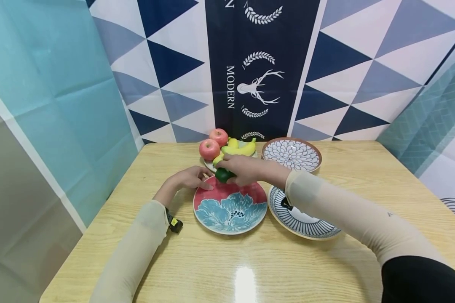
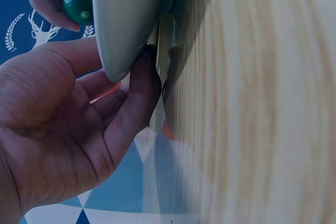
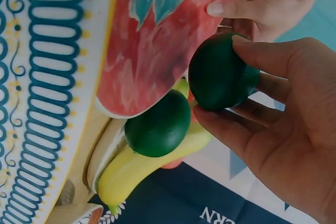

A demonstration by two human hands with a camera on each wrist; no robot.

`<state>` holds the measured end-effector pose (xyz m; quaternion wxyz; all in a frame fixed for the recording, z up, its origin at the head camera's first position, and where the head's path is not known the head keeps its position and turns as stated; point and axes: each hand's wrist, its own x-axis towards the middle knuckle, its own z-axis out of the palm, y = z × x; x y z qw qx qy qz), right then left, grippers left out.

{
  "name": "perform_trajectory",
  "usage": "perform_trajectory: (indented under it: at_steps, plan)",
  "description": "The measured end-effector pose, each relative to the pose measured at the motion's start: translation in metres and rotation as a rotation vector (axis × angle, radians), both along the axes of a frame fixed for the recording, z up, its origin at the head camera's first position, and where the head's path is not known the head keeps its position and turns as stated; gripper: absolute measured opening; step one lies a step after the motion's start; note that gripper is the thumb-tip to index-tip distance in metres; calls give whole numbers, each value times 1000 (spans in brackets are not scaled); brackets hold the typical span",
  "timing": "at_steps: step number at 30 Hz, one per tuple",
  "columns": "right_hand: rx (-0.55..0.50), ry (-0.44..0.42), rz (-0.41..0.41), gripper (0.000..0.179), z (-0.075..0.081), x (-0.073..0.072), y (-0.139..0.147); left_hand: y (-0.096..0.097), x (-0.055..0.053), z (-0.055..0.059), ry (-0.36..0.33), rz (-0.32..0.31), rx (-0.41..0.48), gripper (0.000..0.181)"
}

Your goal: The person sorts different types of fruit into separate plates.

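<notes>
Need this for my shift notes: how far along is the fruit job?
Looks done: two apples and bananas sit on the pale back plate, a green fruit beside them.
In hand: the right hand holds another green fruit by the red-and-blue plate, whose rim the left hand grips.
Left: that fruit probably needs setting down; which plate it is for, I cannot tell.

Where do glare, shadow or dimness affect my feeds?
Head view: white glare on the pale wooden table; left wrist view: dim, table shadowed beside the glossy round red-and-blue plate; right wrist view: also dim, but the held round dark-green fruit has clear edges.
</notes>
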<state>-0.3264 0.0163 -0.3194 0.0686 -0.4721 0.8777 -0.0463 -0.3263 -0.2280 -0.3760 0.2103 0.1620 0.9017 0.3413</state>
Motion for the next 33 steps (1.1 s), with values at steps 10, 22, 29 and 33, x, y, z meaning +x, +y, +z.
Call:
perform_trajectory:
  at_steps: [10,22,29,33]
  plan:
    - [62,-22,9,56,-13,2,-4,-1,0,-4,-17,7,10,47]
    - [67,-6,22,60,-16,3,-6,1,0,-5,-12,6,8,46]
    - [70,-24,10,63,-14,3,-4,1,-1,-5,-22,4,4,49]
    - [73,-37,-6,62,-12,4,-4,1,-2,-6,-12,2,-1,49]
